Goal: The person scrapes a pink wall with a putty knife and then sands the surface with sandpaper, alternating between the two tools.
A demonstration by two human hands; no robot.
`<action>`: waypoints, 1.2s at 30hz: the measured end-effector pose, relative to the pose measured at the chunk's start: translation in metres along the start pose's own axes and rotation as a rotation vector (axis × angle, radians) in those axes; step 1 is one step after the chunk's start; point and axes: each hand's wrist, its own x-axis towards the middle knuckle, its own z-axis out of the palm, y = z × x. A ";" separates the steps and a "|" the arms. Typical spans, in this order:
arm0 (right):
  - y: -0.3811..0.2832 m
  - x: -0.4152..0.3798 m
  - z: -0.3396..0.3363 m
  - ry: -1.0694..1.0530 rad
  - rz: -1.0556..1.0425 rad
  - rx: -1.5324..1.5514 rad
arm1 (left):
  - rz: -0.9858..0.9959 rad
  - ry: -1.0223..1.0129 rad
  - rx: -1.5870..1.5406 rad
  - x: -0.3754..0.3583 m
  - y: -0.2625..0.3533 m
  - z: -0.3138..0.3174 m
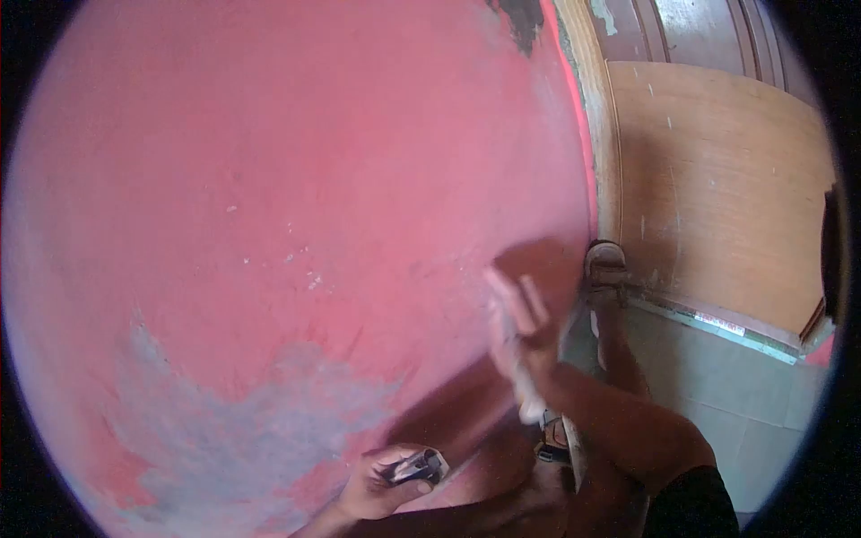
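My left hand (381,487) is at the bottom centre, its fingers closed round a small dark and silvery object (420,468) whose kind I cannot make out. To the right and higher up, my right hand (531,345) is in front of the pink painted surface (359,179), blurred by motion. A pale stick-like tool (527,399) runs along its palm side, its whitish end sticking out below. Two of that hand's fingers point upward. A large grey patch (260,417) with ragged edges marks the pink surface to the left of my left hand.
A wooden frame edge (605,134) borders the pink surface. Beyond it stand a tan wooden panel (717,179) and a brown slatted panel (700,31). Grey-green floor tiles (717,386) lie at lower right, with a sandalled foot (605,263) beside the frame.
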 end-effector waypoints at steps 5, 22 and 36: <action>-0.042 -0.004 -0.004 -0.134 -0.352 0.064 | -0.001 -0.027 0.003 0.007 -0.001 -0.004; -0.005 -0.014 0.004 -0.093 0.302 0.073 | -0.023 -0.001 0.008 0.001 0.009 -0.001; -0.032 -0.018 0.002 -0.194 0.477 0.239 | -0.027 0.042 0.035 0.001 0.011 -0.001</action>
